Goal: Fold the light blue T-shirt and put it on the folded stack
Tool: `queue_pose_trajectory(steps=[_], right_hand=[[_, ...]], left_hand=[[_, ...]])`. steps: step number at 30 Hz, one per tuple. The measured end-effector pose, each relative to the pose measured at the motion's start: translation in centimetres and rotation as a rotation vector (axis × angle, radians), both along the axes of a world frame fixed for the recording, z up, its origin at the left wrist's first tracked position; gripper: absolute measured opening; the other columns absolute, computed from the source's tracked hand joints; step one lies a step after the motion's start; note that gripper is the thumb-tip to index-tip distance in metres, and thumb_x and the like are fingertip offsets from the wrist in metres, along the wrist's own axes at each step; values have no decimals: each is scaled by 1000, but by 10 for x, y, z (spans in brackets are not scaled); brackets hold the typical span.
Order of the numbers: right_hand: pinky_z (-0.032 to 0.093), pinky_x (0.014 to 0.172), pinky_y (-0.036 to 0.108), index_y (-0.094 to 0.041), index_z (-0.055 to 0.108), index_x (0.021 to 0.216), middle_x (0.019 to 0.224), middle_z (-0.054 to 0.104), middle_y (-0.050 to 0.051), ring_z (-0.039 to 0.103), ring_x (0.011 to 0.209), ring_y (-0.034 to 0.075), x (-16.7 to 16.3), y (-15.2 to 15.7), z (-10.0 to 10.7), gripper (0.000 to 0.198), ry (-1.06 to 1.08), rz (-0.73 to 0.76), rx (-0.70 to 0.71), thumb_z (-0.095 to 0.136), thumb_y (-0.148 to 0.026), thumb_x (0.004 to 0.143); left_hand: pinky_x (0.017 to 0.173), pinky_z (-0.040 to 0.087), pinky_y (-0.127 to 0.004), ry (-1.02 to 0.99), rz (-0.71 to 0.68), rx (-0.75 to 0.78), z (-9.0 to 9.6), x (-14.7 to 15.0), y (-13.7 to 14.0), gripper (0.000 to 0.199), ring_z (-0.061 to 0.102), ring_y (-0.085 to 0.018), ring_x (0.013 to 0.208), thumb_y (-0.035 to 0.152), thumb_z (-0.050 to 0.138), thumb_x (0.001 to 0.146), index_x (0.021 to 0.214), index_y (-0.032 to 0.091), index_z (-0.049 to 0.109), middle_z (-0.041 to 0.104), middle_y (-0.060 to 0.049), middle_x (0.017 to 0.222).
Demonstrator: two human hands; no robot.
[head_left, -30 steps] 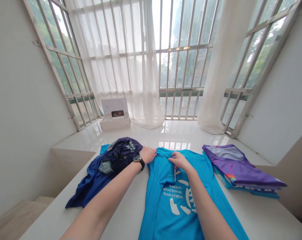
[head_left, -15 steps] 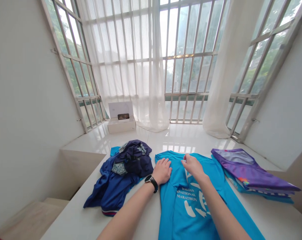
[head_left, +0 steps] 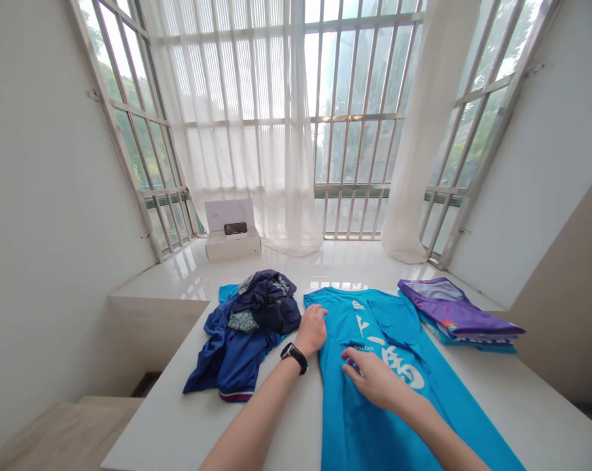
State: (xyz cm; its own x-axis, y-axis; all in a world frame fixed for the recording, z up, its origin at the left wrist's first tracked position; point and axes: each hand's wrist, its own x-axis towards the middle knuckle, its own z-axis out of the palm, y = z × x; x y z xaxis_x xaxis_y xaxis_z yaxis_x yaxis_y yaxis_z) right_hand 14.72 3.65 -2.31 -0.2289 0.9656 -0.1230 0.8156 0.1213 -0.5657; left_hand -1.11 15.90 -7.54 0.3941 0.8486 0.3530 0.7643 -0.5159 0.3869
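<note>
A turquoise marathon shirt (head_left: 374, 405) with white print lies spread flat on the white table (head_left: 178, 418). My left hand (head_left: 311, 329), with a black watch on the wrist, rests on the shirt's left edge near the shoulder, fingers spread. My right hand (head_left: 371, 378) lies palm down on the middle of the shirt beside the print, holding nothing. A heap of dark blue clothes (head_left: 246, 327) sits just left of my left hand.
A folded stack of purple and turquoise garments (head_left: 460, 317) lies at the table's right. Beyond is a glossy white window ledge (head_left: 325, 261) with a white box (head_left: 231, 239), sheer curtains and barred windows. Wooden steps drop at lower left.
My right hand slid from the collar down toward me onto the shirt's middle. The left hand stayed at the shirt's left edge. The print near the collar is uncovered now.
</note>
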Motion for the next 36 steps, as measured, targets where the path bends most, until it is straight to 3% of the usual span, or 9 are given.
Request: queue_pose_trajectory(steps=[4, 7, 12, 20, 24, 29, 33, 36], right_hand=[[44, 93, 35, -23, 64, 117, 121, 69, 13, 62, 114, 28, -18, -7, 3, 33, -32, 24, -5, 48, -32, 89], [46, 87, 32, -23, 64, 119, 118, 70, 11, 65, 105, 25, -20, -6, 2, 35, -40, 6, -14, 50, -32, 88], [48, 74, 28, -23, 70, 111, 100, 75, 8, 69, 83, 21, -13, 1, -1, 31, -33, -49, -58, 53, -30, 85], [47, 82, 34, -21, 76, 89, 94, 75, 10, 67, 91, 27, -24, 12, -7, 22, 82, -122, -13, 59, -28, 77], [49, 90, 37, -19, 74, 91, 101, 75, 11, 66, 100, 28, -22, 12, -14, 24, 262, -209, -50, 57, -31, 79], [56, 84, 32, -19, 63, 115, 109, 72, 11, 71, 99, 21, -19, 1, -20, 39, 584, -324, -204, 45, -40, 89], [55, 80, 31, -21, 59, 108, 92, 70, 6, 71, 84, 18, -25, -15, -14, 36, 1093, -517, -436, 70, -34, 76], [54, 73, 29, -21, 60, 107, 84, 68, 1, 69, 77, 15, -28, -28, -5, 43, 1215, -507, -567, 80, -30, 70]], left_hand=[[114, 36, -48, 58, -58, -35, -5, -13, -17, 44, 35, -31, 141, 7, 43, 88, 125, 19, 63, 51, -10, 146], [116, 34, -46, 69, -62, -42, -6, -17, -20, 47, 33, -31, 143, 8, 39, 90, 130, 20, 62, 50, -8, 148], [115, 36, -43, 81, -70, -58, -2, -18, -18, 49, 36, -30, 141, 8, 38, 90, 131, 21, 61, 52, -8, 146], [116, 33, -44, 93, -93, -81, 0, -20, -20, 52, 35, -30, 141, 8, 39, 88, 134, 20, 59, 51, -7, 147], [116, 33, -43, 97, -95, -90, 0, -21, -20, 53, 35, -29, 142, 8, 39, 87, 135, 21, 57, 50, -7, 148], [116, 33, -43, 86, -84, -89, 1, -20, -21, 53, 35, -29, 141, 8, 38, 88, 135, 21, 58, 51, -7, 147], [115, 34, -43, 82, -80, -90, -1, -19, -19, 50, 36, -29, 141, 12, 37, 90, 134, 22, 59, 52, -6, 147], [114, 35, -44, 78, -73, -86, -3, -18, -18, 49, 37, -30, 140, 15, 36, 92, 133, 22, 60, 52, -6, 146]])
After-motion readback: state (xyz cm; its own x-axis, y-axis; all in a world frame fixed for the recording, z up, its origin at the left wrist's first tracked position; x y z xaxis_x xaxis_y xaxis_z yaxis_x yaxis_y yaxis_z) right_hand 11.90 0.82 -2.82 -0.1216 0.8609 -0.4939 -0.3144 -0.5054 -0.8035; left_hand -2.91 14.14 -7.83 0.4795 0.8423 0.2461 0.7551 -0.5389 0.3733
